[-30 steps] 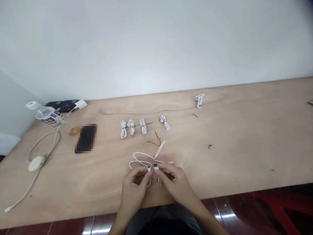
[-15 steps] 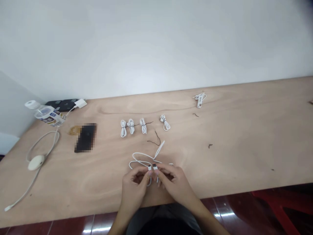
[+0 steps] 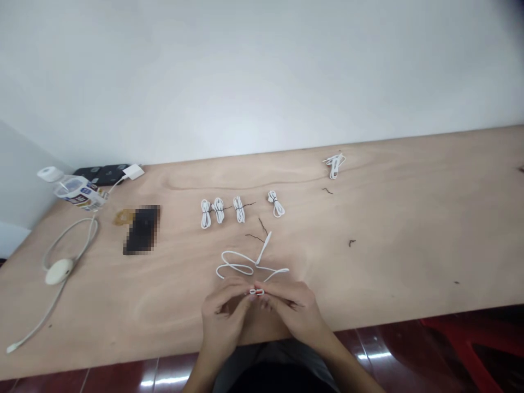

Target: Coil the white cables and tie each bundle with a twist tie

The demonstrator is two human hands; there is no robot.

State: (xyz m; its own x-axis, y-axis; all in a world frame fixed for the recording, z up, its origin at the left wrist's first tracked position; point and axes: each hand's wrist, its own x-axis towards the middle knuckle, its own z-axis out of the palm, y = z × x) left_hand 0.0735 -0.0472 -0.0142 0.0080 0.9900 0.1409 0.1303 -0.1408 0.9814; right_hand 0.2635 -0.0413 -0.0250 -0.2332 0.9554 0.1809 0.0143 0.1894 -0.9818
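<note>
Left hand and right hand close together near the table's near edge, fingertips of both pinching two small white plugs side by side; loose white cable beyond them, uncoiled, one strand running up to the plugs out of sight; a black wire tie just past it, unused; farther off on the plywood tabletop, four bound white cable bundles in a row, a fifth bundle far right
</note>
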